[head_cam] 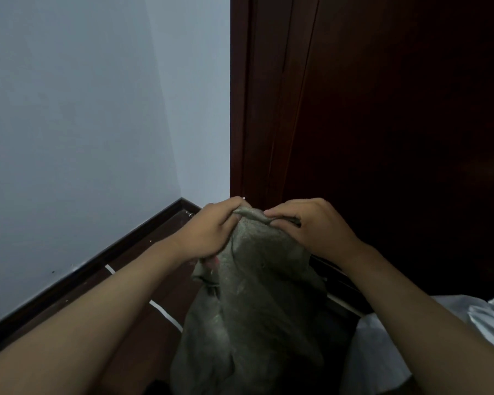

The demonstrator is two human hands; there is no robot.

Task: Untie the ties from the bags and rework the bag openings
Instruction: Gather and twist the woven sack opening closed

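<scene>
Pinching the bunched top of the grey-green bag (257,295) at twelve o'clock, left hand (208,232) and right hand (314,226) both clamped on its fabric.

A room corner in a home: plain pale painted wall (83,124), dark skirting board (103,253), dark wooden floor (143,260) and a dark reddish-brown wooden door (397,124).

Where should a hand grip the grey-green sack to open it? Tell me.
Grip the gathered top edge of the sack, from above, one hand each side, as the left hand and right hand pinch it now. The cloth bunches into a narrow ridge there; below it hangs loose.
</scene>
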